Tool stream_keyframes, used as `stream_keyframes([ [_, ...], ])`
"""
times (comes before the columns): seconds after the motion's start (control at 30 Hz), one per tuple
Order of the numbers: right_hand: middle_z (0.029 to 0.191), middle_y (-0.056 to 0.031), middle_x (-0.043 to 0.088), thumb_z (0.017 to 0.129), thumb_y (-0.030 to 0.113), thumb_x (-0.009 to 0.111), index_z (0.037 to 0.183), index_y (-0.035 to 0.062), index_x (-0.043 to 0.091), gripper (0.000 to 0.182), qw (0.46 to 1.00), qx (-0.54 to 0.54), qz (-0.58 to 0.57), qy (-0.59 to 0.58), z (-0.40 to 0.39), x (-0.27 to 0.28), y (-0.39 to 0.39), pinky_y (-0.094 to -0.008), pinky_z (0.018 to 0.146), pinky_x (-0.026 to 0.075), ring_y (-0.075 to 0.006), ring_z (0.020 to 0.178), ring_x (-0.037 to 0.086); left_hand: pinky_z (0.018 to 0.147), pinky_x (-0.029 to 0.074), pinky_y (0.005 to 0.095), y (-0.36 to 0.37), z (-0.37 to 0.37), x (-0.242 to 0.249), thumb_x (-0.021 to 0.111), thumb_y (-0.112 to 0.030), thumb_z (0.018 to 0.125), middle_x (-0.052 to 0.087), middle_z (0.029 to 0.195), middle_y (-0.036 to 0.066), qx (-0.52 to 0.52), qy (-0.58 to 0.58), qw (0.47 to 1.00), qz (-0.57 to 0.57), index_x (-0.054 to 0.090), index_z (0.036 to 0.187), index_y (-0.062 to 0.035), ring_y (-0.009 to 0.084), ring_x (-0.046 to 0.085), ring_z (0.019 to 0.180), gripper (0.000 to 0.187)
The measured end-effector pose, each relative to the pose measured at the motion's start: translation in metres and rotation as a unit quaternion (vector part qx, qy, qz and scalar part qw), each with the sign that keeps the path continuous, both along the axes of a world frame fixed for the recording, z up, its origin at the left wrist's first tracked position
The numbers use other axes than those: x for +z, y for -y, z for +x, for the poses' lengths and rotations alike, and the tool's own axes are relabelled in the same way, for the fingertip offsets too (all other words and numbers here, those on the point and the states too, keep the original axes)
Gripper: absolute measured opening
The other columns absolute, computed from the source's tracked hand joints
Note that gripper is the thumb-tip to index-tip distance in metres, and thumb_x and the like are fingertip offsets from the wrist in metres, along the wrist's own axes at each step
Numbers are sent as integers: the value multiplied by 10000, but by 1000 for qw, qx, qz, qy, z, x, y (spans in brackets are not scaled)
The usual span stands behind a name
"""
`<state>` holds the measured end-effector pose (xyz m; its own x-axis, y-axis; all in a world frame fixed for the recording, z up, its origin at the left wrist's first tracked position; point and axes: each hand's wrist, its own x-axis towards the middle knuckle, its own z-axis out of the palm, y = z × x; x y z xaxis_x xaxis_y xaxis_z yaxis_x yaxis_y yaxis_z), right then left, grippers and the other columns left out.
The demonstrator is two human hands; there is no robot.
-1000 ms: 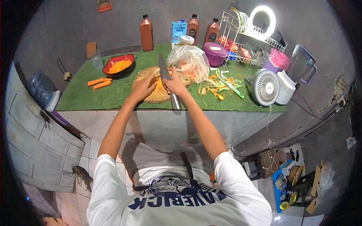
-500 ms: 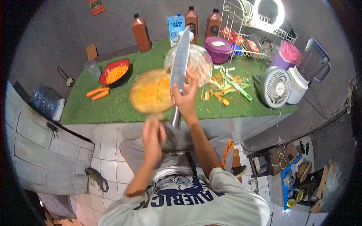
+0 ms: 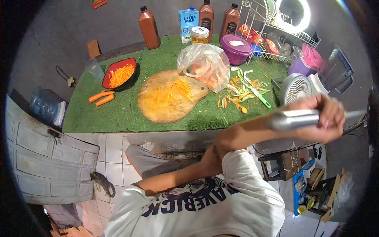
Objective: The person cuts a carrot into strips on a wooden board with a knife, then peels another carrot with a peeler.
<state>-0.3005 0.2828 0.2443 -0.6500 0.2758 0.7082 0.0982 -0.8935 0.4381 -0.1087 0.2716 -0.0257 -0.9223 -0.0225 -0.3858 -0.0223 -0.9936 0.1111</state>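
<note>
My right hand (image 3: 327, 119) was wrapped around the handle of the chef's knife (image 3: 294, 120), blade pointing rightward, the fan (image 3: 296, 89) just beyond. My left hand (image 3: 210, 160) was at my right elbow (image 3: 225, 143); I couldn't tell how open. Ahead and left of both, the wooden chopping board (image 3: 162, 110) bore carrot strips (image 3: 181, 87), its near rim close to the front edge of the bench (image 3: 221, 119).

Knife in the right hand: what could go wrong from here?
1. The right hand holds the knife out beside the fan in this view; a careless swing might clip it.
2. The left hand is up against the right arm; a nudge could jolt the knife.
3. Carrot strips lie loose on the cutting board; a bump might scatter them.
</note>
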Motion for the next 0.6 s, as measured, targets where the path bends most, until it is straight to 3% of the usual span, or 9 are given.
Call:
stream_keyframes([
  [0.13,683,19,517,817,-6,602,771,76,457,173,992,-101,-57,49,-18,-15,-41,-175,443,458,-65,451,477,1164,320,524,2,-3,24,306,-634,1027,500,1478,192,48,-12,998,46,308,1562,-133,336,500,1337,733],
  [0.2,676,21,538,814,-1,598,763,83,477,156,984,-149,-58,77,-35,-20,-67,-171,451,468,-59,452,482,1154,340,502,17,24,33,320,-618,1030,478,1499,200,45,-138,989,-21,322,1557,-136,336,489,1350,714],
  [0.27,653,31,531,820,6,591,735,88,496,152,985,-153,-55,51,-49,-33,-94,-167,457,472,-53,457,495,1061,445,497,23,49,74,361,-572,1038,592,1373,217,158,3,982,-103,311,1560,-115,349,600,1221,696],
  [0.33,649,35,525,817,4,593,721,92,494,164,992,-120,-40,21,-39,-42,-97,-177,465,476,-51,458,496,984,494,497,52,93,83,444,-488,1044,629,1243,249,184,-84,929,-311,161,1613,-133,363,664,1041,728],
  [0.4,660,31,531,830,-12,560,709,89,498,169,991,-128,-4,30,-28,-67,-94,-205,465,480,-48,467,487,894,518,490,84,110,94,544,-308,1029,672,1120,196,205,12,804,-558,392,1521,-69,309,694,883,568],
  [0.43,677,16,540,857,-12,555,764,79,508,138,982,-161,75,68,-15,-82,-86,-217,447,468,-54,470,475,879,513,465,98,103,106,556,-221,1011,670,1082,178,201,161,651,-714,497,1412,-40,299,682,900,444],
  [0.47,693,1,548,884,-12,550,818,69,518,109,963,-193,152,107,0,-97,-77,-229,429,456,-59,473,463,864,507,441,116,94,115,568,-134,993,668,1043,161,182,296,451,-822,601,1304,-11,289,670,917,335],
  [0.53,726,-36,559,961,19,533,1117,70,523,165,956,-90,246,131,35,-124,-49,-236,385,412,-79,478,443,859,495,416,166,83,97,571,-37,941,655,977,157,265,330,200,-884,644,1163,21,294,639,955,241],
  [0.6,733,-65,556,1008,53,526,1387,138,373,418,861,-85,469,178,56,-144,-32,-229,358,377,-96,461,431,882,490,416,213,80,79,568,-9,909,639,958,162,271,326,187,-886,638,1163,8,326,600,991,264],
])
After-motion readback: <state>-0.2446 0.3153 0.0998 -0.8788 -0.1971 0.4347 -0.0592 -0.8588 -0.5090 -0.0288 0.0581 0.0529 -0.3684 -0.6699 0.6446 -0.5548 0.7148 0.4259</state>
